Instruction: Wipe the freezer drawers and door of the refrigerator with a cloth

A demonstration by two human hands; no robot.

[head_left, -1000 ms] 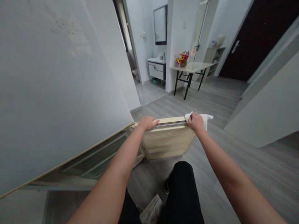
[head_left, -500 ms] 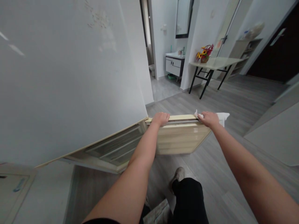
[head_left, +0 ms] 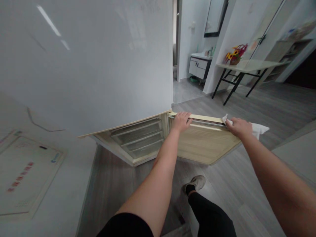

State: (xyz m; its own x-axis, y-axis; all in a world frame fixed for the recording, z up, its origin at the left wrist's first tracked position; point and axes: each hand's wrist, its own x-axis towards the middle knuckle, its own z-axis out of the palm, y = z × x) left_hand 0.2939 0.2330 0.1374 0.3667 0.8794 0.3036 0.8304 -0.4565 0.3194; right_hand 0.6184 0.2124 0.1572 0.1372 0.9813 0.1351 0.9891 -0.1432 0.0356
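A cream-lined freezer door (head_left: 209, 143) stands swung out from a low freezer compartment (head_left: 140, 138) with several drawer-like fronts inside. My left hand (head_left: 182, 121) is closed over the top edge of the door near its hinge side, fingers curled round it. Toward the door's outer end, my right hand (head_left: 239, 127) grips a white cloth or tissue (head_left: 259, 129) against the same top edge. Part of the white cloth sticks out on both sides of the hand. Above the compartment is a large glossy white panel (head_left: 111, 65).
A folding table (head_left: 249, 65) with a basket of flowers (head_left: 235, 56) stands across the room. Behind lies a washroom with a vanity cabinet (head_left: 199, 66). A wall panel box (head_left: 27, 177) with red lettering is at lower left. My shoe (head_left: 197, 182) is on the grey floor near the door.
My view has turned to the left, so the door and both hands appear farther right. More of the compartment and the wall box shows. Both hands stay on the door's top edge.
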